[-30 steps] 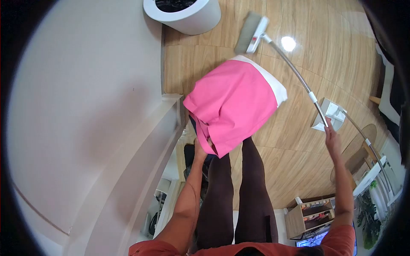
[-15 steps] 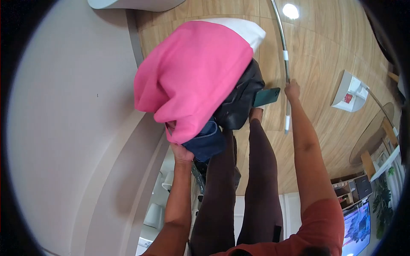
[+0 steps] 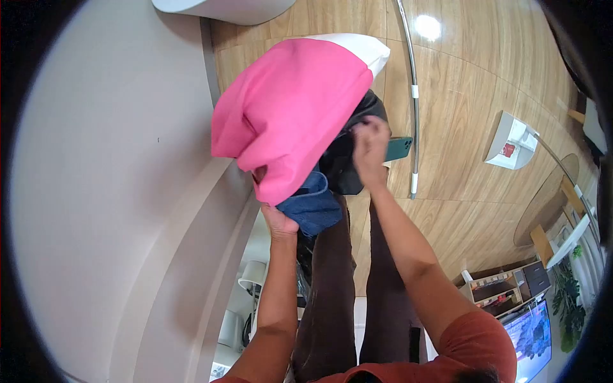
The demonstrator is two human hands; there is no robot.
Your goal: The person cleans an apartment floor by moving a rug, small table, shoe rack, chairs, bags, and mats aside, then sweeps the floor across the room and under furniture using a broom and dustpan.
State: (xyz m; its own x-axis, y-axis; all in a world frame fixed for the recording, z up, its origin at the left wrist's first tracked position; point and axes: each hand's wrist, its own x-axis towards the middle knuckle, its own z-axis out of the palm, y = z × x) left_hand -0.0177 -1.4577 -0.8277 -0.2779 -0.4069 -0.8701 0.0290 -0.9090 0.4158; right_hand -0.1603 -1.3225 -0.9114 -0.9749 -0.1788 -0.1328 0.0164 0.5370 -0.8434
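As my head camera looks down, my left hand (image 3: pixel 280 220) grasps the pink bag (image 3: pixel 294 102) at its lowest corner, my fingers mostly lost under the cloth. The bag slants in front of me, with a white panel at its upper right end. Bunched blue denim (image 3: pixel 313 207) comes out just below the bag, touching my left wrist. Against the bag's lower right edge sits a shiny black bundle (image 3: pixel 345 169), partly covered by it. My right hand (image 3: pixel 371 147) is over that bundle, right of the bag, fingers bent and blurred; I can't tell whether they have hold of anything. A green phone (image 3: pixel 400 149) juts out behind that hand, farther right of the bag. Beyond it a metal pole (image 3: pixel 416 140) with white bands runs past, and well right of the bag a white dustpan (image 3: pixel 513 143) rests on the wood-patterned floor (image 3: pixel 460 96). Above the bag, I see part of a white bin (image 3: pixel 236 9).
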